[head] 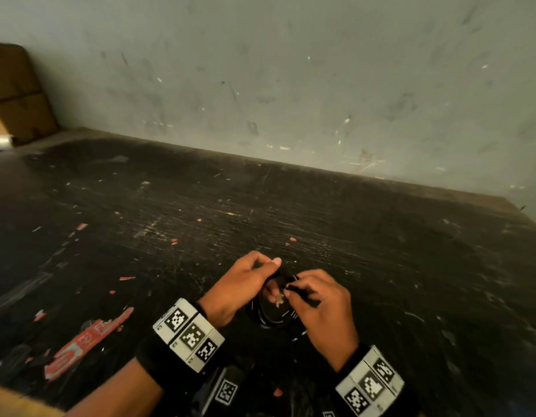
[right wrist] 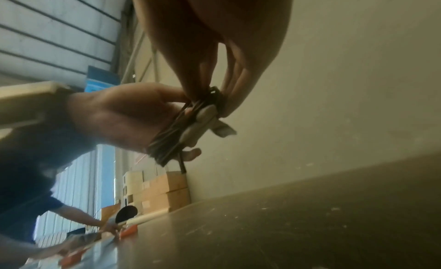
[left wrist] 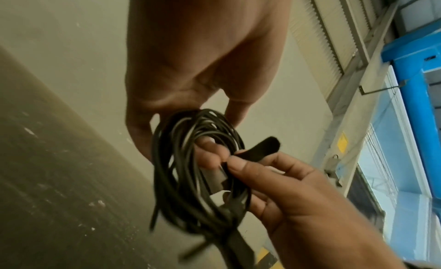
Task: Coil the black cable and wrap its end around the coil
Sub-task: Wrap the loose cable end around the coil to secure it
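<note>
Both hands work above the scuffed table point(head: 200, 206): our left hand point(head: 239, 288) grips the black cable point(left wrist: 190, 169) coil steady, so our right hand point(head: 319, 302) can pinch its flat end point(left wrist: 260, 148) for wrapping.

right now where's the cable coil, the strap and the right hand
cable coil point(left wrist: 171, 178), left wrist view, left side of the loops
strap point(left wrist: 264, 145), left wrist view, free end
right hand point(head: 321, 305), head view, back of hand
</note>
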